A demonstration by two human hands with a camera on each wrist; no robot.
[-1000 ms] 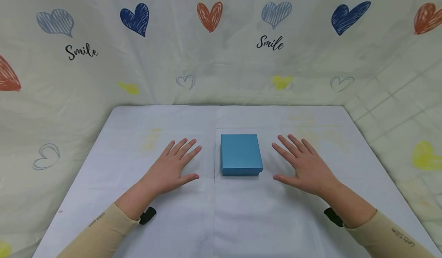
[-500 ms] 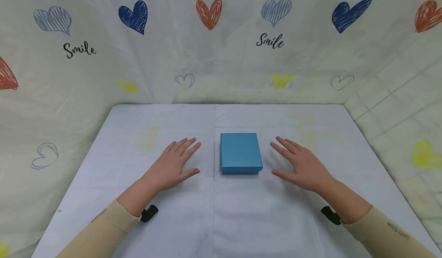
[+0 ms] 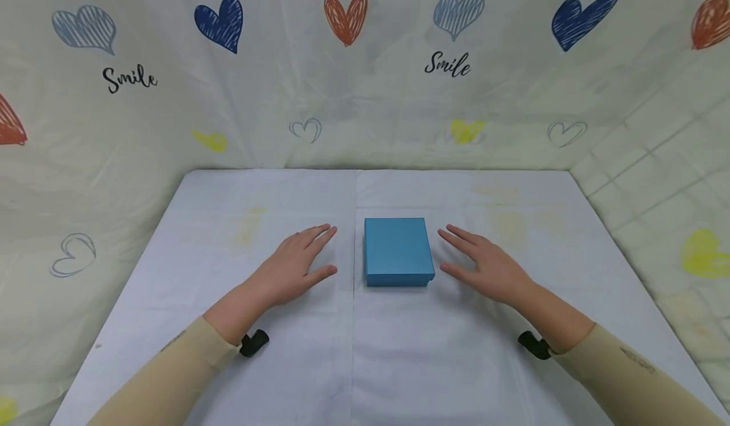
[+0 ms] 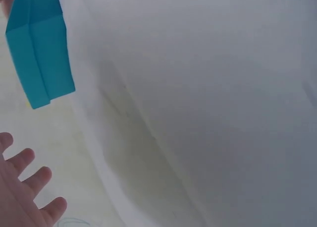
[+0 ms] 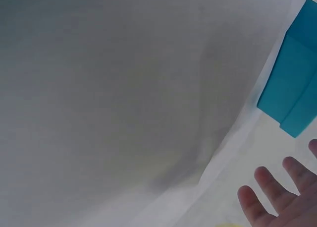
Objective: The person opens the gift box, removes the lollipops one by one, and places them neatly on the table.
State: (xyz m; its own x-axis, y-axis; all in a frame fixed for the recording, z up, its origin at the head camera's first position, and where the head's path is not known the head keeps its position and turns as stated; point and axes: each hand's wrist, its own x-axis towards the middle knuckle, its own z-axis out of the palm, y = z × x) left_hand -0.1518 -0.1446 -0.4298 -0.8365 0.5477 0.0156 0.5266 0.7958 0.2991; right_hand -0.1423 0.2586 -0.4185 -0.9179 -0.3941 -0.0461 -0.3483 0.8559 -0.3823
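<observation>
A blue lidded box (image 3: pixel 397 248) sits near the middle of the white table, its lid on. The left hand (image 3: pixel 291 266) hovers to the left of the box, fingers extended and thumb apart, with a gap between them. On the box's other side, the right hand (image 3: pixel 489 266) is held closer to it, also with extended fingers, not touching. In the left wrist view, the box (image 4: pixel 42 48) appears at upper left above the fingertips (image 4: pixel 37 180). The right wrist view has the box (image 5: pixel 294 73) at the right edge, above the fingertips (image 5: pixel 265 180).
A white cloth covers the table (image 3: pixel 353 362), with faint yellow marks and a centre crease. Behind and at the sides hangs a pale curtain (image 3: pixel 388 90) printed with hearts and "Smile". A black wrist camera (image 3: pixel 253 343) is strapped under the left wrist, another (image 3: pixel 534 345) under the right.
Both hands have moved inward toward the box, and their spread fingers have drawn closer together. The box stays in place; the head view has tilted slightly.
</observation>
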